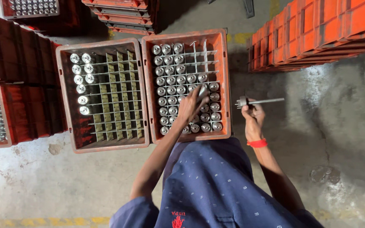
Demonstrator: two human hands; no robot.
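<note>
left hand (192, 104) grasping metal cylinder (202, 90) in right crate (224, 76) | right hand (252, 115) clenched on shaft tool (258, 101) | lift straight, clear dividers

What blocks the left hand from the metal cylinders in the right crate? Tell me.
Nothing visible: the left hand already rests on the metal cylinders in the right crate.

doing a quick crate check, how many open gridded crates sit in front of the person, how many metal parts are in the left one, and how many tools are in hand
open gridded crates: 2 (left crate, right crate)
metal parts in the left crate: 9
tools: 1, a metal tool in the right hand
total: 12
</note>
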